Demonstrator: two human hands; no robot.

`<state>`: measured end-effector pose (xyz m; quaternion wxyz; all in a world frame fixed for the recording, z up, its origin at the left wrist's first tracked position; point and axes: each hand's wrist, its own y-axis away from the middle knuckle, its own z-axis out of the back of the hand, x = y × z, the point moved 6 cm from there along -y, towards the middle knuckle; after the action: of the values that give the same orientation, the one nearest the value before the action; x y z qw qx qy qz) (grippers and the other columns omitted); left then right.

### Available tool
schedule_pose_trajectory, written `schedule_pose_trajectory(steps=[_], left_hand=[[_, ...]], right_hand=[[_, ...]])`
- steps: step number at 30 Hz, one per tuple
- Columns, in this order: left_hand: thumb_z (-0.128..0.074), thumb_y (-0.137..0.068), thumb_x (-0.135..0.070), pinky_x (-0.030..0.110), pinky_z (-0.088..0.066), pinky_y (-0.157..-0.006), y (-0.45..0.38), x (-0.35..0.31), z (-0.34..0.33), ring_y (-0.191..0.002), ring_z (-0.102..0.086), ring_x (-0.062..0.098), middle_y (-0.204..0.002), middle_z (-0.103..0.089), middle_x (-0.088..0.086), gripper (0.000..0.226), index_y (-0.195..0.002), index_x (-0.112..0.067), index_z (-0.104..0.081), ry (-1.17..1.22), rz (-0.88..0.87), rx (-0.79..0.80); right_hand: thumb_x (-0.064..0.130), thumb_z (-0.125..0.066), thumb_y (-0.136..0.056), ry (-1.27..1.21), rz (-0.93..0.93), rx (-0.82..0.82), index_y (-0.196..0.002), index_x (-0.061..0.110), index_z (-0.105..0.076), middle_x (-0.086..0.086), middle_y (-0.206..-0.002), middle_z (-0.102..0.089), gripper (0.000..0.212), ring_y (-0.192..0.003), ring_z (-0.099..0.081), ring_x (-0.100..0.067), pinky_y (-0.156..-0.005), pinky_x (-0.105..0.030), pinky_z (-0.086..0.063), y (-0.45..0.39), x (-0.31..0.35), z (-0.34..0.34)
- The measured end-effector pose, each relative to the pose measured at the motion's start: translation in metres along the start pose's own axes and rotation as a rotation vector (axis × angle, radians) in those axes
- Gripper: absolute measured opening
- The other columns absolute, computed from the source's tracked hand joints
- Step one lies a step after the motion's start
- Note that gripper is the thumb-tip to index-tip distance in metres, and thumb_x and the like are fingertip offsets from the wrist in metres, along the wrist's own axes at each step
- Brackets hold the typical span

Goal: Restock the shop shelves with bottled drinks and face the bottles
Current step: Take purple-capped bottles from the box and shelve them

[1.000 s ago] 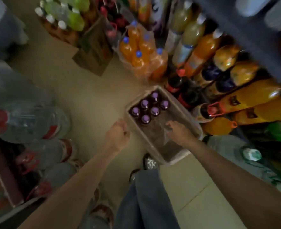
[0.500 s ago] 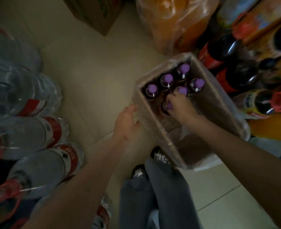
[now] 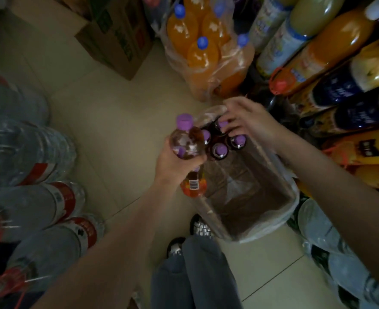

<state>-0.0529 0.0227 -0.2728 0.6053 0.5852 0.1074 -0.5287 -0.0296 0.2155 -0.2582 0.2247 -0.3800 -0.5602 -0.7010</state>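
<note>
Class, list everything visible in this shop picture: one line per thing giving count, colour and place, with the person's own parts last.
held bottle: one, dark drink, purple cap, above tray's left edge
tray bottles: four caps visible, purple, tray's far end
tray: one, brown, plastic-wrapped, on floor
orange pack: blue caps, shrink-wrapped, beyond tray
shelf bottles: many, orange, yellow, dark, right
water bottles: several, clear, red labels, left
carton: one, brown, top
left hand: grips held bottle
right hand: fingers on a tray bottle's cap
</note>
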Motion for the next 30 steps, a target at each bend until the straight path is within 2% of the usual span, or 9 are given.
schedule_pose_trajectory(steps=[2, 5, 9, 12, 16, 20, 22, 26, 30], left_hand=[[-0.086, -0.059, -0.017, 0.028, -0.046, -0.087, -0.008, 0.019, 0.016, -0.098, -0.058, 0.013, -0.108, -0.061, -0.002, 0.072, -0.121, -0.015, -0.050, 0.063, 0.095, -0.098], [-0.085, -0.060, -0.020, 0.026, -0.047, -0.083, -0.013, 0.046, 0.036, -0.097, -0.059, 0.015, -0.108, -0.061, -0.001, 0.073, -0.124, -0.013, -0.051, 0.093, 0.181, -0.220], [-0.084, -0.060, -0.017, 0.018, -0.046, -0.070, -0.014, 0.066, 0.044, -0.088, -0.060, 0.009, -0.102, -0.061, -0.004, 0.068, -0.120, -0.014, -0.051, 0.080, 0.197, -0.210], [-0.085, -0.059, -0.016, 0.025, -0.049, -0.077, -0.012, 0.059, 0.044, -0.092, -0.061, 0.013, -0.105, -0.063, -0.002, 0.069, -0.119, -0.015, -0.052, 0.013, 0.162, -0.144], [-0.085, -0.058, -0.018, 0.030, -0.050, -0.083, 0.001, 0.026, 0.040, -0.093, -0.061, 0.015, -0.100, -0.062, -0.004, 0.060, -0.106, -0.020, -0.049, -0.056, 0.118, -0.090], [-0.085, -0.061, -0.016, 0.019, -0.047, -0.072, 0.032, -0.047, 0.035, -0.089, -0.058, 0.012, -0.093, -0.059, -0.008, 0.058, -0.106, -0.018, -0.049, 0.001, 0.047, -0.059], [-0.084, -0.062, -0.014, 0.018, -0.046, -0.073, 0.070, -0.114, 0.033, -0.091, -0.059, 0.012, -0.097, -0.060, -0.006, 0.058, -0.111, -0.012, -0.053, 0.025, -0.036, -0.003], [-0.085, -0.061, -0.014, 0.030, -0.046, -0.094, 0.138, -0.250, 0.037, -0.105, -0.059, 0.019, -0.113, -0.062, 0.004, 0.069, -0.123, -0.008, -0.052, -0.014, -0.244, 0.093], [-0.086, -0.061, -0.017, 0.022, -0.046, -0.086, 0.257, -0.410, 0.050, -0.096, -0.058, 0.012, -0.104, -0.061, -0.003, 0.068, -0.119, -0.009, -0.051, -0.054, -0.481, 0.226]], right_hand=[[0.017, -0.054, -0.093, 0.352, -0.038, -0.021, -0.130, 0.010, -0.042, -0.011, -0.099, -0.054, 0.040, -0.071, -0.056, -0.017, -0.058, -0.012, -0.046, -0.022, -0.051, 0.006], [0.013, -0.060, -0.086, 1.075, 0.075, 0.132, -0.141, 0.008, -0.035, -0.018, -0.133, -0.043, 0.060, -0.120, -0.047, -0.033, -0.099, -0.031, -0.038, -0.041, -0.115, -0.007], [0.004, -0.036, -0.093, 1.423, 0.157, 0.180, -0.132, 0.005, -0.043, -0.018, -0.136, -0.037, 0.040, -0.117, -0.046, -0.038, -0.098, -0.041, -0.037, -0.054, -0.140, -0.038], [0.004, -0.037, -0.093, 1.516, 0.130, 0.101, -0.128, 0.003, -0.043, -0.019, -0.130, -0.040, 0.036, -0.112, -0.048, -0.039, -0.093, -0.043, -0.040, -0.051, -0.148, -0.045], [0.007, -0.062, -0.082, 1.272, -0.048, 0.029, -0.121, -0.001, -0.045, -0.021, -0.125, -0.043, 0.044, -0.112, -0.051, -0.040, -0.089, -0.040, -0.042, -0.006, -0.140, -0.032], [0.026, -0.069, -0.077, 1.115, -0.140, -0.019, -0.080, 0.000, -0.056, -0.019, -0.093, -0.060, 0.029, -0.094, -0.060, -0.033, -0.071, -0.031, -0.045, 0.040, -0.050, 0.016], [0.030, -0.072, -0.076, 1.078, -0.135, -0.070, -0.056, 0.011, -0.042, -0.005, -0.062, -0.048, 0.041, -0.066, -0.054, -0.024, -0.049, -0.024, -0.036, 0.092, 0.022, 0.050], [0.027, -0.073, -0.074, 1.078, -0.010, -0.153, -0.059, 0.007, -0.049, -0.011, -0.058, -0.046, 0.035, -0.061, -0.050, -0.026, -0.050, -0.032, -0.031, 0.203, 0.156, 0.089], [0.025, -0.074, -0.075, 0.996, 0.134, -0.381, -0.062, 0.015, -0.059, -0.010, -0.063, -0.059, 0.022, -0.058, -0.052, -0.011, -0.049, -0.021, -0.036, 0.376, 0.320, 0.151]])
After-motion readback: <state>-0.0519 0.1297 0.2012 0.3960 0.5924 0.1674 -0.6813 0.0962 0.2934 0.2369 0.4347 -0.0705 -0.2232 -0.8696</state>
